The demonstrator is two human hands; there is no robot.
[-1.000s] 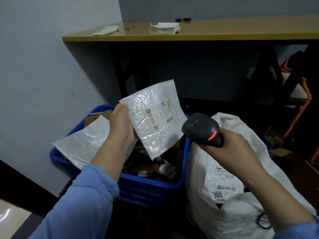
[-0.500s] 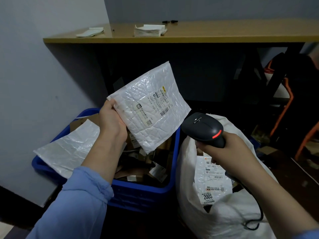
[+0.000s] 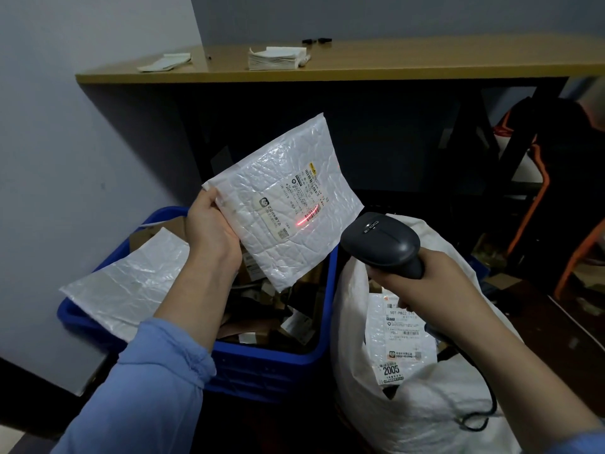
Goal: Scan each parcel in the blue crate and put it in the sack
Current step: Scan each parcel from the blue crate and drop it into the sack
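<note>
The sack (image 3: pixel 425 417), cut off below, stands beside the blue crate (image 3: pixel 262 355), whose contents are dim. The right hand (image 3: pixel 435 283) grips the scanner (image 3: pixel 383 244); the left hand (image 3: pixel 209 231) pinches a white parcel (image 3: pixel 281 204) above the crate, fingers hidden behind it.

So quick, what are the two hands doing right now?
Left hand: holds the white padded parcel by its edge, above the crate.
Right hand: grips the black scanner, aimed at the parcel.
</note>
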